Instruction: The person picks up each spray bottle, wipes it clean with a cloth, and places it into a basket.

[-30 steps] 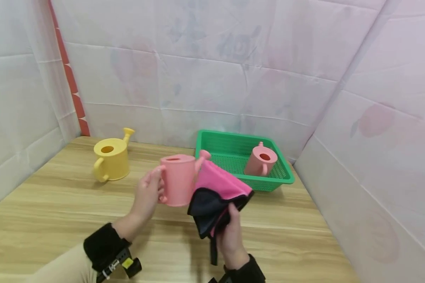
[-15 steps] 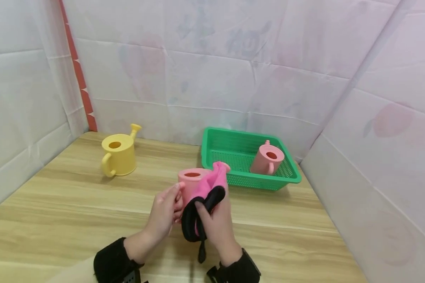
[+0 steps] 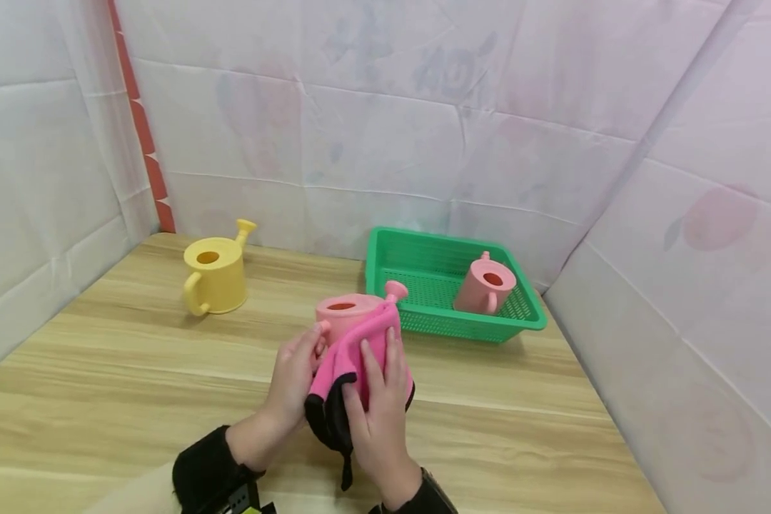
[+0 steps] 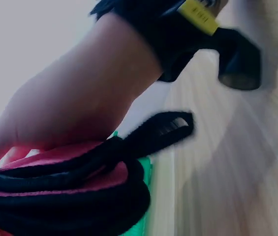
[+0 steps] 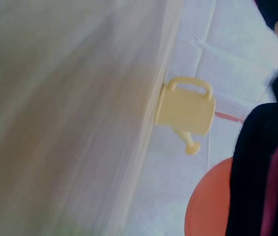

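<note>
A pink watering can [image 3: 347, 307] is held above the table by its handle in my left hand [image 3: 290, 378]. My right hand [image 3: 380, 421] presses a pink cloth with black edging [image 3: 353, 350] against the can's side, fingers spread nearly straight over it; the cloth hides most of the can's body, and the spout end shows above. In the left wrist view the folded black and pink cloth [image 4: 65, 206], with its black loop, lies below the forearm. The right wrist view shows a rounded part of the pink can [image 5: 210, 204] beside the dark cloth [image 5: 257, 162].
A yellow watering can [image 3: 221, 282] stands upright at the table's back left. At the back right, a green basket [image 3: 462, 328] holds a smaller-looking pink watering can [image 3: 482, 289], tilted. Pale printed sheets [image 3: 385, 135] hang behind and at both sides of the wooden table [image 3: 520, 442].
The cloth has come from the can's right round onto its near side. My right fingers have gone from gripping the cloth to lying spread on it. The held can has moved slightly since one second ago.
</note>
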`<state>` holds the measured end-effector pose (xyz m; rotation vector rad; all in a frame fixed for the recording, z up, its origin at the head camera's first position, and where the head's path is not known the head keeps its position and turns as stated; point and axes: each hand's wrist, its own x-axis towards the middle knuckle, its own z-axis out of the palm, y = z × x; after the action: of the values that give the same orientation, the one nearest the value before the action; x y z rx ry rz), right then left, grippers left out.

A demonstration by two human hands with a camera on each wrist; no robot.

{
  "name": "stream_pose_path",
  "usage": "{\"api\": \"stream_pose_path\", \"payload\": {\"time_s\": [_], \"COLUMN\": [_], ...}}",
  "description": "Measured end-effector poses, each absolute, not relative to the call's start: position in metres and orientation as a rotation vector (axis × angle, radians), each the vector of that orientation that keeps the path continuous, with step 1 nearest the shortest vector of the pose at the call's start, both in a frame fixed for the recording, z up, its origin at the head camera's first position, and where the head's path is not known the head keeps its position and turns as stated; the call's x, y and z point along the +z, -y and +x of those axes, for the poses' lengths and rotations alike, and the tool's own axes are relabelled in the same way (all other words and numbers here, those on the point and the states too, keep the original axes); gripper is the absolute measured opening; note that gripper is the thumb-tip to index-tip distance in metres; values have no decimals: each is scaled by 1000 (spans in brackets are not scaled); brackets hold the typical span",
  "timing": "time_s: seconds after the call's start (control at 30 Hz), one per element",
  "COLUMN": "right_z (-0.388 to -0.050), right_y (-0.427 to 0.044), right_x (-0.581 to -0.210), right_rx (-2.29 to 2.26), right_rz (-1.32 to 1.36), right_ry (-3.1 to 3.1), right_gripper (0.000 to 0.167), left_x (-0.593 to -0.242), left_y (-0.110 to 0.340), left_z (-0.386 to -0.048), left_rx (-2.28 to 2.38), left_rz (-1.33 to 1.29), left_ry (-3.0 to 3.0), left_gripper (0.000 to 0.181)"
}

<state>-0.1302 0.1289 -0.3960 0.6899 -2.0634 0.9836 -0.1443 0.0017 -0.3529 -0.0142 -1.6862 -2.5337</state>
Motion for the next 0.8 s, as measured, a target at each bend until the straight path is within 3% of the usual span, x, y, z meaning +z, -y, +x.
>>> {"api": "stream_pose_path", "payload": {"time_s": [0.2, 0.4, 0.6, 0.8], "right_z": [-149, -146, -136, -133], "right_y": [-141, -142, -135, -130], "right_x": [-383, -357, -378, -396], "right_rx": [1168, 1547, 1384, 1383], "right_rz": [533, 592, 525, 412], "right_ry": [2075, 1971, 2120, 2215], "right_gripper": [80, 59, 104, 103], "left_x": [-359, -364, -355, -344], "left_y": [-8, -12, -5, -1], "left_z": [-134, -128, -131, -135], "left_rx": [-2407, -2546, -2417, -2403], "left_rz": [-194, -202, -145, -162], "left_ry": [1868, 1821, 1831, 1779], "left_gripper": [39, 48, 41, 47]}}
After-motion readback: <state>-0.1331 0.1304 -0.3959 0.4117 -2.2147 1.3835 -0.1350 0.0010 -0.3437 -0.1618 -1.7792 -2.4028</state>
